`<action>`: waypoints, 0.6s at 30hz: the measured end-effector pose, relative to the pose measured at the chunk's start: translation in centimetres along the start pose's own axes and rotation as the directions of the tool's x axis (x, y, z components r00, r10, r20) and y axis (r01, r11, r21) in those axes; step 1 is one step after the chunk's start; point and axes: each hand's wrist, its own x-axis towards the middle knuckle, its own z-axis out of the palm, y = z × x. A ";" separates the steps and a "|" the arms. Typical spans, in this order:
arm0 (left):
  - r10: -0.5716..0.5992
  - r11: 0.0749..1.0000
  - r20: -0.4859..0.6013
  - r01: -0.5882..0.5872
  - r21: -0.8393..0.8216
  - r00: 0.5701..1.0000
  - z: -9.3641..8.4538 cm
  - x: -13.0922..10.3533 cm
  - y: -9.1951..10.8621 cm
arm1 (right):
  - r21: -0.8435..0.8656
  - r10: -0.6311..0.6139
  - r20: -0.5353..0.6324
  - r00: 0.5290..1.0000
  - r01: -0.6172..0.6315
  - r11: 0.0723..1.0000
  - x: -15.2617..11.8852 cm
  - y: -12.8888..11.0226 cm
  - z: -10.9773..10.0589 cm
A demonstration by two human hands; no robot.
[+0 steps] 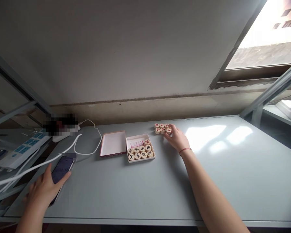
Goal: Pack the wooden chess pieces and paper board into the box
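Observation:
My left hand point(42, 187) is at the left of the desk, its thumb and fingers round the lower part of a dark-screened smartphone point(63, 169). My right hand point(177, 138) reaches to a small group of red-lettered Chinese chess pieces point(162, 129), lying in two rows. Its thumb and fingertips close round the right end of the group, on a piece point(168, 131), partly covering the ones there. Left of it, an open white box point(153, 149) holds several black-lettered pieces point(143, 155), leaving part of its pink-marked bottom showing.
The box's lid point(113, 144) lies inside up, beside the box. A white cable point(87, 153) loops over the desk's left side near a power strip point(26, 149). The grey desk point(126, 194) meets a wall behind. Metal posts stand at both sides, and sunlight falls at the right.

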 end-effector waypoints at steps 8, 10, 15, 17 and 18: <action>0.365 0.871 0.106 -0.299 -0.391 0.925 -4.1 -7.3 8.6 | -0.060 0.052 -0.019 0.998 -0.053 0.997 0.1 -0.2 0.3; 0.510 0.798 0.075 -0.438 -0.414 0.857 -4.6 -8.4 11.8 | -0.032 0.072 -0.025 0.997 -0.073 0.997 0.1 0.0 0.4; 0.746 0.611 -0.046 -0.711 -0.349 0.664 -3.8 -8.5 18.9 | -0.008 0.058 -0.050 0.997 -0.058 0.998 0.2 0.0 0.0; 0.790 0.569 -0.074 -0.772 -0.281 0.609 -2.9 -8.2 21.1 | 0.005 0.029 -0.095 0.995 -0.029 1.000 0.0 -0.5 -0.4; 0.805 0.556 -0.077 -0.793 -0.249 0.588 -2.5 -8.0 22.2 | 0.021 0.001 -0.115 0.993 0.002 1.000 -0.2 -0.9 -0.6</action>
